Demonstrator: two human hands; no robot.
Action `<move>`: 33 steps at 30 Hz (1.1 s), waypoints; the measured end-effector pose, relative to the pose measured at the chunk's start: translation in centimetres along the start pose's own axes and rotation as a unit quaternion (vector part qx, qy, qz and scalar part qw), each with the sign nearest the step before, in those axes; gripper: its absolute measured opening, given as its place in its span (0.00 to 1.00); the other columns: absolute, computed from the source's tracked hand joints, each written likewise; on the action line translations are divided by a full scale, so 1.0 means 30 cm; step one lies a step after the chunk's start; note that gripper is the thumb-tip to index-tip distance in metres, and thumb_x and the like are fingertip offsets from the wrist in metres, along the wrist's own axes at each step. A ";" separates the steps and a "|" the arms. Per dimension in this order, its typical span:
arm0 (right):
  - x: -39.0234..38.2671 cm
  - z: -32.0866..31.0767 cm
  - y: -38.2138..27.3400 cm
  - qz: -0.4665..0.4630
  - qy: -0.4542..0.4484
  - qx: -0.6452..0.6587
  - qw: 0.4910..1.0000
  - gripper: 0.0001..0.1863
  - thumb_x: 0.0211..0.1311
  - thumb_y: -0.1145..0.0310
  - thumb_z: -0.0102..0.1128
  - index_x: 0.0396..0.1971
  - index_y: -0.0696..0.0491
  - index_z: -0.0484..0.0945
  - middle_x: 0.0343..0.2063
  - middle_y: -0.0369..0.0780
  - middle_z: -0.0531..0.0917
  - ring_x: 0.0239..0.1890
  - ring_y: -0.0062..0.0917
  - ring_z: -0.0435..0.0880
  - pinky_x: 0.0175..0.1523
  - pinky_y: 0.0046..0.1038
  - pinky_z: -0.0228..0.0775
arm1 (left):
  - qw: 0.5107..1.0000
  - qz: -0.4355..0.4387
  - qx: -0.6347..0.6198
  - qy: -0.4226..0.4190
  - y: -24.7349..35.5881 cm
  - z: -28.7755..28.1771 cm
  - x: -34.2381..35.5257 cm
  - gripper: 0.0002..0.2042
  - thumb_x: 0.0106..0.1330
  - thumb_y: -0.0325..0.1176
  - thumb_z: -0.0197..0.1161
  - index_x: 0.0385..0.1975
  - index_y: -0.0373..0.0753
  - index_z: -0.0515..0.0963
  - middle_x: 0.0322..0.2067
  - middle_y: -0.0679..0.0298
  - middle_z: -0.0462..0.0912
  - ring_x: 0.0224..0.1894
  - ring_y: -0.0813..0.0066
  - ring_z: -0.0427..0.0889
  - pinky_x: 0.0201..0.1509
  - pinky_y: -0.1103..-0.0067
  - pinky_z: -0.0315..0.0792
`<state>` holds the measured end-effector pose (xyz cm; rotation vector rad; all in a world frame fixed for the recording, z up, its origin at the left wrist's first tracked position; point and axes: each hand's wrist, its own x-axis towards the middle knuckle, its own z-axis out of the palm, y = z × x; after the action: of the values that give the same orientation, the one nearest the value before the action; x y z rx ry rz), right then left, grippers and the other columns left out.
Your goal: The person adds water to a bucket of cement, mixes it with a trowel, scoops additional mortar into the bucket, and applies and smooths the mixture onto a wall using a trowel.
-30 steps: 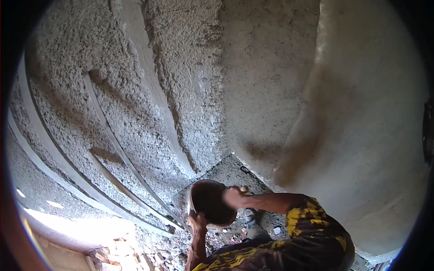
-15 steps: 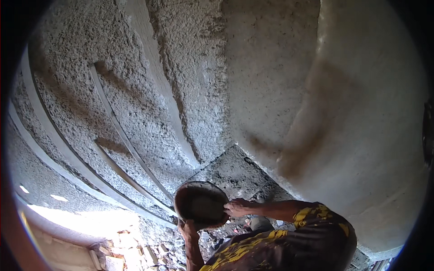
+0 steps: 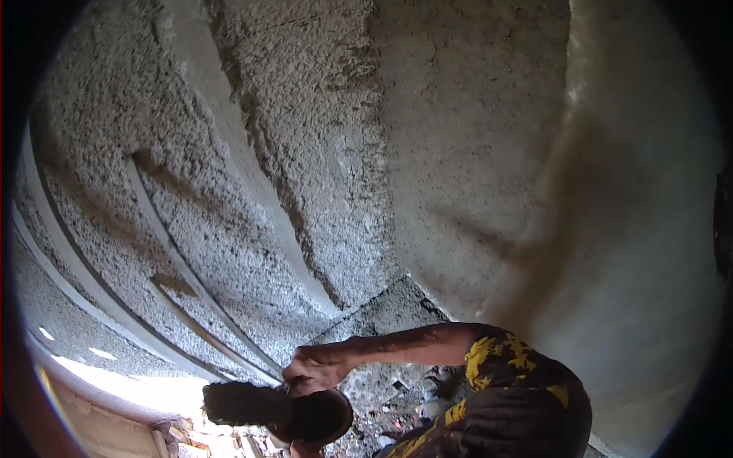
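A round dark bowl [image 3: 330, 417] is low in the view, tilted, its inside in shadow. My left hand [image 3: 305, 449] grips it from below, with most of the fingers hidden behind it. Reaching across from the right, my right hand [image 3: 317, 370] is closed on a dark, block-shaped wide brush [image 3: 243, 403]. This brush lies over the bowl's left side and sticks out past its rim; its handle is covered by my fingers and shadow.
A rough plastered wall [image 3: 321, 137] meets a smoother grey wall [image 3: 466, 153] at a corner. Several long strips [image 3: 191, 278] lean against the rough wall at left. Rubble [image 3: 382, 404] litters the ground, and broken bricks [image 3: 248, 445] lie in the sunlight.
My right hand has left the bowl's right rim and moved left across it, now with the brush in it. The bowl has come lower and nearer to me.
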<state>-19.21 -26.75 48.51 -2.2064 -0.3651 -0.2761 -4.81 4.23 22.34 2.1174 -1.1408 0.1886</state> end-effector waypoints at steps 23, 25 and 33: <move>-0.820 0.532 -0.003 0.558 0.084 -0.366 0.740 0.07 0.50 0.69 0.52 0.19 0.53 0.77 0.24 0.44 0.80 0.30 0.38 0.81 0.34 0.40 0.73 | 0.797 -0.300 -0.415 -0.320 0.441 0.271 0.237 0.24 0.48 0.28 0.54 0.50 0.33 0.63 0.30 0.58 0.73 0.26 0.72 0.71 0.25 0.77 0.68; -0.741 0.637 0.072 0.553 0.260 -0.214 0.762 0.07 0.49 0.70 0.52 0.17 0.53 0.77 0.23 0.44 0.81 0.29 0.36 0.81 0.33 0.40 0.73 | 0.811 -0.249 -0.384 -0.364 0.488 0.260 0.225 0.17 0.48 0.28 0.52 0.40 0.32 0.71 0.23 0.62 0.74 0.24 0.74 0.71 0.26 0.77 0.67; -0.601 0.912 0.071 0.519 0.036 -0.239 0.820 0.10 0.54 0.63 0.51 0.26 0.53 0.77 0.27 0.44 0.80 0.31 0.41 0.80 0.37 0.42 0.72 | 0.787 -0.187 -0.468 -0.355 0.335 0.221 0.118 0.18 0.45 0.31 0.54 0.37 0.29 0.72 0.27 0.62 0.76 0.26 0.75 0.71 0.29 0.77 0.67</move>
<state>-33.36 -9.28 24.58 -2.5087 1.0633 0.1838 -11.80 -6.04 24.24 1.4071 -0.8510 -1.2139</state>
